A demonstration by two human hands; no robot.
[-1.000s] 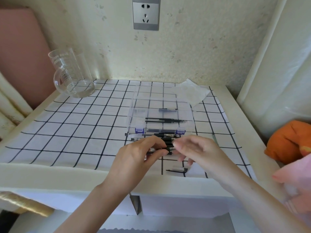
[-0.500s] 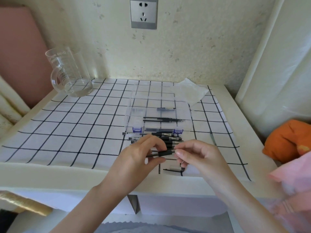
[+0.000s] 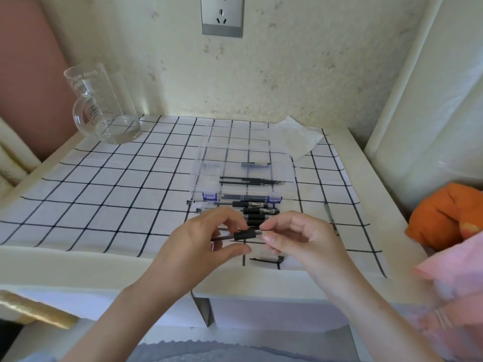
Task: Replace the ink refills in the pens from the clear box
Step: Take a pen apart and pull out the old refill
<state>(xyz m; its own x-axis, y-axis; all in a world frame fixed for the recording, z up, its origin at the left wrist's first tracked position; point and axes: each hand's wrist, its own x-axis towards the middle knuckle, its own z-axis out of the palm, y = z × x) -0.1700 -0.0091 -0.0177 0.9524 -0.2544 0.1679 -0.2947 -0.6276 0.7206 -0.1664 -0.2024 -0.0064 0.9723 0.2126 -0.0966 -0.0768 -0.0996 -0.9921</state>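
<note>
Refills (image 3: 251, 180) lie loose inside the clear box (image 3: 209, 173).

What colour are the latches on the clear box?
Blue. The two latches on the clear box show best in the head view.

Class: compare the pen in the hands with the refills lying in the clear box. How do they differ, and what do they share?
The pen is pinched between the left hand and right hand above the table; the refills lie loose in the clear box. The pen is thicker, with a black grip; the refills are thin bare rods. Both are dark and lie roughly left to right.
</note>
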